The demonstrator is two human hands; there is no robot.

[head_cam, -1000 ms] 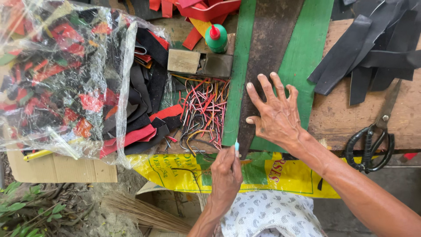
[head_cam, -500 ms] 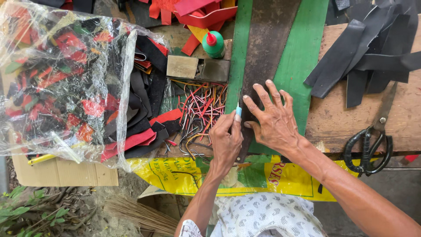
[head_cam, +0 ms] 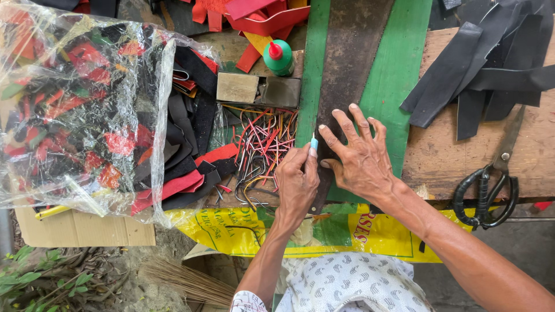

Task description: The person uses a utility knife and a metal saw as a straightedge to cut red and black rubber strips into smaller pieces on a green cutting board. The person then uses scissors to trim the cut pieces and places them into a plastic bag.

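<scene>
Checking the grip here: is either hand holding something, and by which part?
The left hand pinches a small light-blue tool by its lower end, tip up. The right hand holds nothing, pressing flat on the dark leather strip.

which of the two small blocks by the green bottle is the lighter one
The left block, pale tan and nearest the plastic bag; the right block beside it is dark grey-brown.

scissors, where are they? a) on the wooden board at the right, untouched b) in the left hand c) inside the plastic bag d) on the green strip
a: the scissors lie on the wooden board, away from both hands.
</scene>
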